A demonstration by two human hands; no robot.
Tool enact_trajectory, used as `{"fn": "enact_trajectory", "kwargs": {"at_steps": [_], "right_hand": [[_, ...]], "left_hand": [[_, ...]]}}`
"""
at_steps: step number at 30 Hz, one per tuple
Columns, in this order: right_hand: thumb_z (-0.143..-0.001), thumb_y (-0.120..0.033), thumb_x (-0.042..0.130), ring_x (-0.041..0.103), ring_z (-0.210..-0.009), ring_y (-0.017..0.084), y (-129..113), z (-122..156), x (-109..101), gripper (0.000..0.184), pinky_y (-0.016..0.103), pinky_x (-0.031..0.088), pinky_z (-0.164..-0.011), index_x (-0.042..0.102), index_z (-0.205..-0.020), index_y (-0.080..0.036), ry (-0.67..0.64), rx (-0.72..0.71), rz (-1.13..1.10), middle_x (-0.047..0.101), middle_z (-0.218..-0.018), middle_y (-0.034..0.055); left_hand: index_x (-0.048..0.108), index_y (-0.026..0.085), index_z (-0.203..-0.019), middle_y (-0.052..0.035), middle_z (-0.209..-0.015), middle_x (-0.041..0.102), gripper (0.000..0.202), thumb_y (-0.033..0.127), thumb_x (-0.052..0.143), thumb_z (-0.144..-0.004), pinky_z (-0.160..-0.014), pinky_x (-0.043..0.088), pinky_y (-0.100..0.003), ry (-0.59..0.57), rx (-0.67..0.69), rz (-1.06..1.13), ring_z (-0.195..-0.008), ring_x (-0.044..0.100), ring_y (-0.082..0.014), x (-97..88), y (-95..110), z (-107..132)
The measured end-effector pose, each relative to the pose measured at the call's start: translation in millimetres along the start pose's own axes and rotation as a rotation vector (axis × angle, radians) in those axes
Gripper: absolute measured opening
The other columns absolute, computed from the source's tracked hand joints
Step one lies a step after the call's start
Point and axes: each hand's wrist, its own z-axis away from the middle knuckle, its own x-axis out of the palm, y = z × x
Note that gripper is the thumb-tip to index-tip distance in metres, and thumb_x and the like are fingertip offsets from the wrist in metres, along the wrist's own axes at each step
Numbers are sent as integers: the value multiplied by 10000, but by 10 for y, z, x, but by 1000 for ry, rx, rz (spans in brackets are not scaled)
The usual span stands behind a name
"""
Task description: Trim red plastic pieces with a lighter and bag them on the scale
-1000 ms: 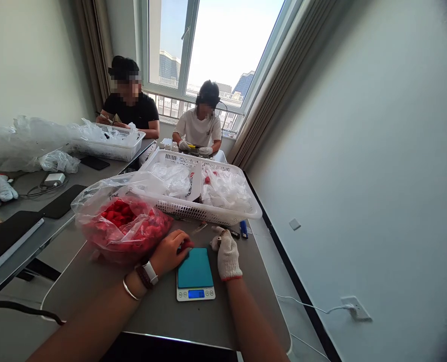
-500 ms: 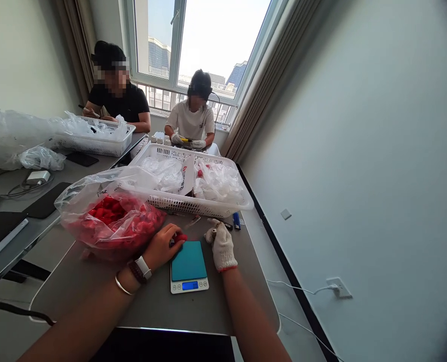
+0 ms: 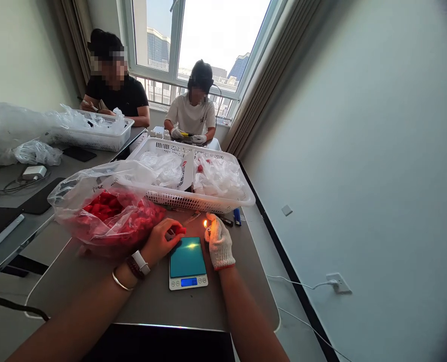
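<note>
Flaring up since the last frame, a small flame (image 3: 205, 223) is burning at the knit-gloved right hand (image 3: 219, 243), its fingers closing on something hidden; the bare left hand (image 3: 156, 242) is gripping a red plastic piece (image 3: 177, 231) at 11 o'clock from the teal-topped digital scale (image 3: 188, 264), below a white plastic basket (image 3: 186, 200).

View: my head camera, worn by the person
Faces: forward and down, along the gray table (image 3: 144, 301) toward the window (image 3: 216, 35)
Nearness: close above the left hand (image 3: 157, 242) and right hand (image 3: 219, 242)
</note>
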Motion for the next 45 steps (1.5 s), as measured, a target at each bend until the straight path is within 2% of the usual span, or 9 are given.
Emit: {"fn": "enact_trajectory", "kwargs": {"at_steps": [4, 7, 11, 15, 20, 27, 34, 40, 45], "right_hand": [[-886, -311, 401, 640, -922, 206, -70, 56, -39, 401, 306, 525, -788, 619, -1186, -159, -24, -82, 101, 674, -1085, 125], [-909, -310, 389, 642, -1004, 211, -173, 119, -42, 405, 304, 492, -887, 618, -1208, -161, -30, -164, 199, 671, -1155, 107], [-955, -333, 312, 673, -837, 193, -234, 168, -29, 439, 286, 494, -812, 633, -1219, -192, -75, -205, 312, 722, -1013, 89], [-944, -377, 345, 655, -727, 192, -176, 152, -10, 444, 286, 481, -734, 654, -1198, -185, -69, -186, 411, 730, -851, 97], [-910, -393, 423, 649, -766, 202, -140, 122, 14, 405, 276, 464, -696, 660, -1167, -188, -33, -167, 405, 722, -909, 105], [-915, -328, 404, 590, -588, 151, -167, 128, -14, 366, 253, 404, -596, 689, -1109, -205, -52, -239, 479, 728, -928, 84], [-918, -354, 418, 621, -671, 178, -168, 138, -3, 374, 252, 403, -621, 675, -1156, -221, -7, -183, 408, 722, -834, 73], [-892, -359, 470, 510, -495, 136, -133, 129, 33, 345, 239, 316, -537, 706, -1097, -211, -18, -173, 473, 672, -637, 46], [-915, -368, 422, 534, -529, 156, -173, 147, 49, 388, 253, 332, -564, 694, -1133, -199, 39, -158, 510, 674, -659, 65]], "left_hand": [[593, 175, -911, -30, -868, 641, 108, 186, 631, -811, -646, 522, -263, -8, -41, 32, -764, 614, -157, 21, 16, 7], [593, 175, -948, -28, -872, 649, 187, 212, 664, -779, -678, 534, -287, -8, -74, 50, -765, 622, -163, 37, 7, 20], [605, 177, -902, -22, -840, 656, 181, 270, 681, -767, -644, 528, -281, -10, -113, 66, -743, 627, -168, 41, -2, 31], [620, 174, -880, -12, -811, 652, 168, 313, 659, -793, -623, 518, -267, -16, -133, 91, -696, 607, -152, 28, 17, 32], [646, 173, -924, -26, -842, 673, 223, 371, 658, -822, -663, 531, -279, -64, -134, 125, -736, 628, -167, 15, 26, 26], [675, 168, -946, -52, -888, 701, 272, 413, 657, -829, -668, 543, -290, -45, -135, 121, -772, 648, -188, 17, 11, 23], [697, 194, -975, -54, -941, 706, 247, 405, 628, -867, -756, 535, -312, -62, -64, 93, -860, 646, -199, -2, 29, 8], [686, 171, -920, -46, -857, 691, 293, 446, 655, -826, -640, 552, -293, -13, -138, 232, -734, 645, -183, 41, -35, 23], [694, 179, -931, -38, -877, 691, 271, 427, 665, -826, -637, 532, -271, -23, -136, 176, -745, 644, -174, 28, -13, 23]]}}
